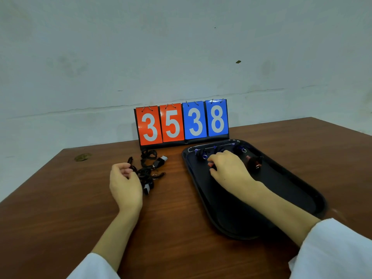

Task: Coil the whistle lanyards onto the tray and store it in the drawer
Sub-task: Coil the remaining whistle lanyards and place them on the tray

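While the left forearm is stretched over the brown counter from a white sleeve, the left hand is set on its edge with the palm turned right. Its fingers are loosely curled just beside a tangle of black lanyards with whistles, which lies loose on the counter. Whether a strand is pinched cannot be told. Far behind the tangle, a flip scoreboard is stood against the wall, showing 35 in red and 38 in blue.

To the right, a black tray is laid on the counter. The right hand is reached over its far half, palm down and wrist low. Its fingers are bent down around a coiled lanyard with a red whistle. Coils with blue whistles are seen along the tray's far edge. Another red-whistle coil is seen just right of the hand.
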A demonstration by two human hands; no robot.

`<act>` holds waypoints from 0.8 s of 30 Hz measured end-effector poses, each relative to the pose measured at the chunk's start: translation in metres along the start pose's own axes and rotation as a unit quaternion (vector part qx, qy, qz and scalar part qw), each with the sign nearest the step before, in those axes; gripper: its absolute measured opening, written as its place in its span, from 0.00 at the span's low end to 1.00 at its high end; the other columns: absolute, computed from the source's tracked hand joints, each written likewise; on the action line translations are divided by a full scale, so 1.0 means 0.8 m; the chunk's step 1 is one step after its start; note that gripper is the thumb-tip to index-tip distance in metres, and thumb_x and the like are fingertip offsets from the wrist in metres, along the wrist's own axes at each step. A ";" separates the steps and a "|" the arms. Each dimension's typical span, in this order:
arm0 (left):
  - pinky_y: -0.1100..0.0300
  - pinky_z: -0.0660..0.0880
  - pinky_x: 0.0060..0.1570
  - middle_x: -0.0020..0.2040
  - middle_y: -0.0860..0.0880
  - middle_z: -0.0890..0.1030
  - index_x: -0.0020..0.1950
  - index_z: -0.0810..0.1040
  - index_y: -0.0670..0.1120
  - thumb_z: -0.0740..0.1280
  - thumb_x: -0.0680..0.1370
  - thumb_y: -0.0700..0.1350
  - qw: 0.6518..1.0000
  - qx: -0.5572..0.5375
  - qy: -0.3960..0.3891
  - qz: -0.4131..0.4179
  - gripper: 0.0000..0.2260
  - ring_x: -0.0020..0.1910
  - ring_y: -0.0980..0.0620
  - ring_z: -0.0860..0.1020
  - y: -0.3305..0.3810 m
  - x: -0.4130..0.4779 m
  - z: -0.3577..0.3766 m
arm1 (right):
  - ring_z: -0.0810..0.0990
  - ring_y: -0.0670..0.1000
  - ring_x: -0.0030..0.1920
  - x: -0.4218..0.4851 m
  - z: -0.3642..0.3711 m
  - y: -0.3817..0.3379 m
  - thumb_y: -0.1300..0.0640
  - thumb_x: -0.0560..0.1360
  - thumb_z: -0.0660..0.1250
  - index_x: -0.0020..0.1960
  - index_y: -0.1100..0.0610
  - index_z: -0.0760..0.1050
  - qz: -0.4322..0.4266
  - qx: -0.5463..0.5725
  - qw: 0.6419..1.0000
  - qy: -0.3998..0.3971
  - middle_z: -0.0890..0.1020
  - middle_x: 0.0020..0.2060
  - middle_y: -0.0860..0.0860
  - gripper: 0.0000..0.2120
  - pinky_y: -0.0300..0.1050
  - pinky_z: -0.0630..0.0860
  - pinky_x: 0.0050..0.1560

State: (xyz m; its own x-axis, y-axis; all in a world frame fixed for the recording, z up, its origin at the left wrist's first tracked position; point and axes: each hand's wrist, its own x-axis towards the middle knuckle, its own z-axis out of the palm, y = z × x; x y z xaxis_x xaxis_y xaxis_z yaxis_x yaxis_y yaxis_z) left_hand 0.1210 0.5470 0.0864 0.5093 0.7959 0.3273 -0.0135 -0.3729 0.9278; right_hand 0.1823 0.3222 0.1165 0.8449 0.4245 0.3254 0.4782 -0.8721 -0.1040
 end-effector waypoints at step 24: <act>0.71 0.70 0.42 0.44 0.53 0.76 0.59 0.74 0.46 0.67 0.76 0.39 0.959 0.037 -0.101 0.262 0.12 0.41 0.58 0.75 0.049 -0.046 -0.013 | 0.78 0.41 0.44 0.000 0.009 -0.122 0.59 0.72 0.69 0.57 0.53 0.77 -0.019 0.416 0.907 0.060 0.81 0.47 0.46 0.13 0.34 0.77 0.48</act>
State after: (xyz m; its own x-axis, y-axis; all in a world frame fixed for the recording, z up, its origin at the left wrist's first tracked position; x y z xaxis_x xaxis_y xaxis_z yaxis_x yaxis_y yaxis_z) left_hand 0.0928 0.5077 0.1126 0.6064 0.3829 0.6969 -0.2558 -0.7359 0.6269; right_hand 0.1370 0.4088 0.1199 0.8157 0.3772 0.4385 0.5639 -0.3497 -0.7481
